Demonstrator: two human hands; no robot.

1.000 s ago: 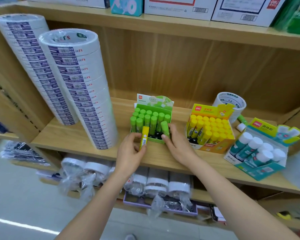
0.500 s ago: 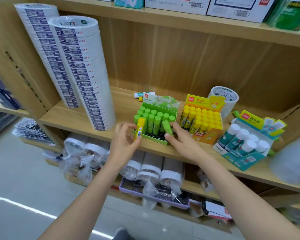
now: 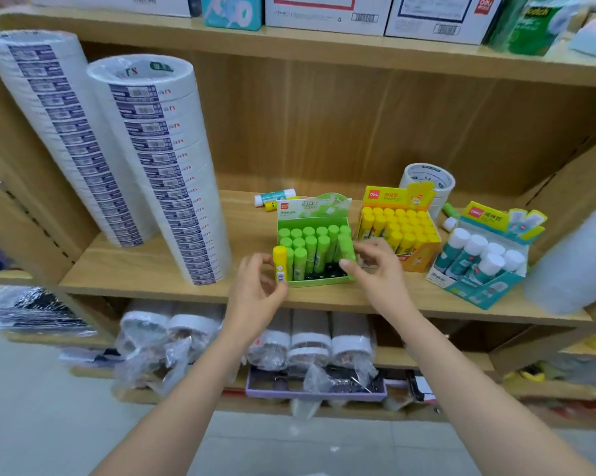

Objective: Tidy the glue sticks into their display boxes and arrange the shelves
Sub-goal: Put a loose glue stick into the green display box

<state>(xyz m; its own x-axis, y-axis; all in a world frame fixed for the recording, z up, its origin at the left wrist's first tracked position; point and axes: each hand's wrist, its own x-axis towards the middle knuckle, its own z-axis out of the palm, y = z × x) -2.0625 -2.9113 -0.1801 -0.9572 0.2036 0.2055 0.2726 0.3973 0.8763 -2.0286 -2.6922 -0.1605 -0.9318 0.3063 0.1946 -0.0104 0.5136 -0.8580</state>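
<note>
On the wooden shelf [image 3: 159,269] stands a green display box [image 3: 318,282] of green glue sticks, with empty slots along its front row. My left hand [image 3: 257,292] pinches a yellow glue stick [image 3: 279,262] upright at the box's front left corner. My right hand [image 3: 377,269] is at the box's right side, thumb and curled fingers around a tilted green glue stick [image 3: 345,245]. To the right are a yellow display box [image 3: 421,257] full of yellow sticks and a teal display box [image 3: 480,295] with white-capped sticks.
Two loose glue sticks [image 3: 275,198] lie behind the green box, and another loose stick [image 3: 450,211] lies behind the teal box. Tall stacks of tape rolls [image 3: 172,173] lean at the left. A short tape stack [image 3: 427,178] stands behind the yellow box. Boxes line the shelf above.
My right hand has lifted off the box's front corner and curled around the tilted green stick. My left hand still holds the yellow stick at the front left corner. The view shifted.
</note>
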